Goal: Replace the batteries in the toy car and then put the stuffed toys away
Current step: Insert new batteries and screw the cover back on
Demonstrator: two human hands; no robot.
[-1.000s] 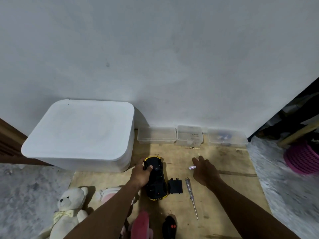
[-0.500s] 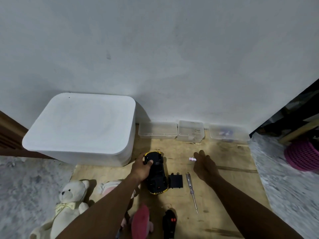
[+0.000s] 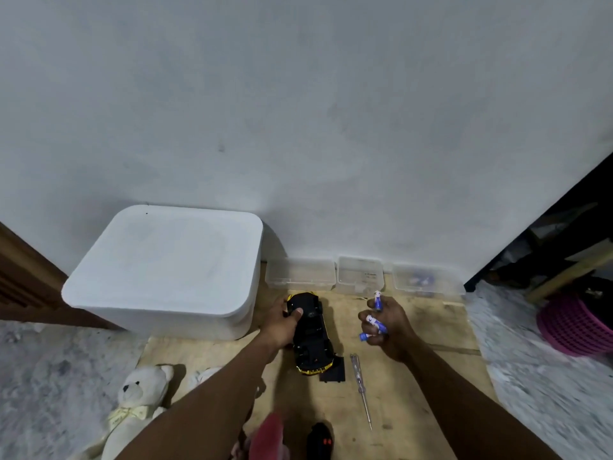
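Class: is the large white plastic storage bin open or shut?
Shut: the large white plastic storage bin has its flat lid seated over the rim.

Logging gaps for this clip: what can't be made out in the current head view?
- Battery bay of the toy car: too dark to tell whether cells sit inside.
- Batteries in the right hand: fingers cover part of them; count unsure.
- Pink stuffed toy: blurred, cut off by the bottom edge.
- Small clear boxes: contents too small and hazy.
- White stuffed toy: mostly behind the left forearm.
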